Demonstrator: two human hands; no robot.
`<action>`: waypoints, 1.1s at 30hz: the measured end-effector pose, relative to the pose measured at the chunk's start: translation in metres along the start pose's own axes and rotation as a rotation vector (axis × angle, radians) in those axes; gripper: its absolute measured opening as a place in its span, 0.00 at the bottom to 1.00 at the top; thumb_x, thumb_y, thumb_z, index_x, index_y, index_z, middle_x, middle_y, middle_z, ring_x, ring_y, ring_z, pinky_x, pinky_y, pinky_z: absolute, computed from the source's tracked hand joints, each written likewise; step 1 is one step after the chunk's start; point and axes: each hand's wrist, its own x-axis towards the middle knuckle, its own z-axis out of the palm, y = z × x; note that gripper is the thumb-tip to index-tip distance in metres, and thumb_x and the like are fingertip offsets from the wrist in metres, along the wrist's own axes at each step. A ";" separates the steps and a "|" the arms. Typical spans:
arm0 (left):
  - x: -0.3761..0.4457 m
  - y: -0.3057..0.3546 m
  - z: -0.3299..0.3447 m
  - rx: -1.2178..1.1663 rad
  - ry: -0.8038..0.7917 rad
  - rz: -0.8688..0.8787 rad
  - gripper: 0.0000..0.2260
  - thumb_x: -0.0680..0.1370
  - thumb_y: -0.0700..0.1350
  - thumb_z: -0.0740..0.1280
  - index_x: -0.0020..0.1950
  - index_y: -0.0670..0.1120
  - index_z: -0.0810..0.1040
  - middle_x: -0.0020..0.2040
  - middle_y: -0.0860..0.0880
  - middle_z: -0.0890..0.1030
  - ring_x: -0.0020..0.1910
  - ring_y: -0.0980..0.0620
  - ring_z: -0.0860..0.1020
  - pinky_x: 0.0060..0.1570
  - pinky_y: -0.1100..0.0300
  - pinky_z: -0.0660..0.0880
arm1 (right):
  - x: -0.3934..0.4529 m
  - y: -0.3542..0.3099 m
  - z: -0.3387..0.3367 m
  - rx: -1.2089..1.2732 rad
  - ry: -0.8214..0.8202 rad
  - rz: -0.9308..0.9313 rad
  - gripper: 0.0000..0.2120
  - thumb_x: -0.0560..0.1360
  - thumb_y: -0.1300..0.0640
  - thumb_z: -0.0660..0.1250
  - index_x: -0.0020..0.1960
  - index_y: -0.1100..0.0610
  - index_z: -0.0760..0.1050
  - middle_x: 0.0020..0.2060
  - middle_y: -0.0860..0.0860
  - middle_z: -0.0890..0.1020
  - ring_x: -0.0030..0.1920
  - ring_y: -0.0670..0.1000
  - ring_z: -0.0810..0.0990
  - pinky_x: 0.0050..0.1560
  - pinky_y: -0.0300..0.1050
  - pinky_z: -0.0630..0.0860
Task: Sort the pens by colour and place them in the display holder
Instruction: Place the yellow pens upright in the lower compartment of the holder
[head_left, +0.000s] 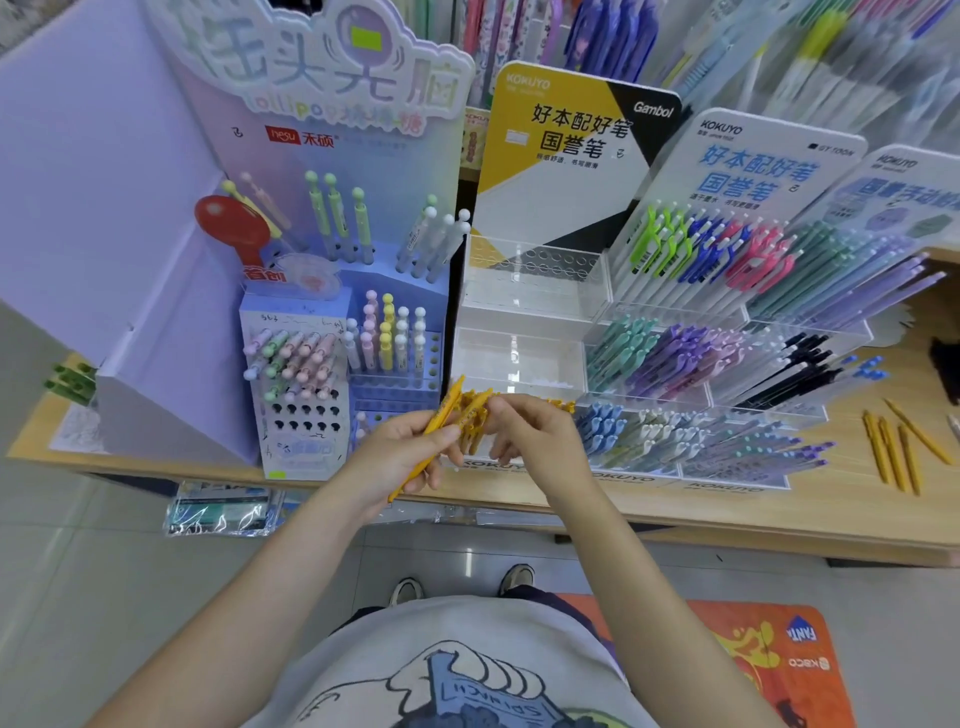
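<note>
On the far left of the wooden bench (779, 512) stands a big purple cardboard stand (156, 364). Next to it is a blue pen display (306, 395) full of pastel pens with round tops.

In the middle, the left hand (402, 457) holds a yellow pen (436, 421). Its fingers (441, 441) are curled around the pen, which tilts up and to the right. Just beside it, the right hand (540, 441) has its fingers (498, 410) bent, pinching at the top ends of a bunch of yellow pens (475, 415) between the two hands. The hands are close to the front of the clear display holder (524, 312). Its top pockets under the yellow and black sign (566, 135) look bare.

To the right, more clear racks (727, 332) hold green, blue, pink, teal, purple and black pens in rows.

On the far right, four loose yellow pens (901, 449) lie flat on the bench, well apart from the hands.

On the floor, at the bottom right, is an orange mat (769, 654).
</note>
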 end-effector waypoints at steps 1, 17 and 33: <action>0.002 0.001 0.003 0.014 -0.022 0.009 0.05 0.81 0.43 0.66 0.47 0.45 0.80 0.34 0.48 0.82 0.24 0.56 0.72 0.23 0.64 0.61 | -0.002 -0.005 0.000 0.056 -0.029 0.011 0.06 0.79 0.58 0.67 0.49 0.59 0.81 0.35 0.54 0.81 0.31 0.51 0.77 0.32 0.44 0.76; 0.015 0.006 0.005 0.033 0.163 -0.003 0.06 0.83 0.44 0.63 0.55 0.44 0.77 0.37 0.46 0.79 0.31 0.50 0.74 0.23 0.62 0.66 | 0.004 0.006 -0.055 -0.047 0.274 -0.022 0.01 0.76 0.60 0.71 0.48 0.57 0.80 0.33 0.57 0.84 0.34 0.57 0.83 0.37 0.50 0.82; 0.016 0.000 0.000 -0.035 0.266 0.041 0.05 0.78 0.42 0.71 0.50 0.42 0.84 0.36 0.44 0.83 0.35 0.47 0.81 0.40 0.55 0.82 | 0.023 0.038 -0.033 -0.442 0.198 -0.102 0.06 0.77 0.56 0.70 0.53 0.56 0.80 0.35 0.51 0.84 0.38 0.49 0.84 0.46 0.54 0.82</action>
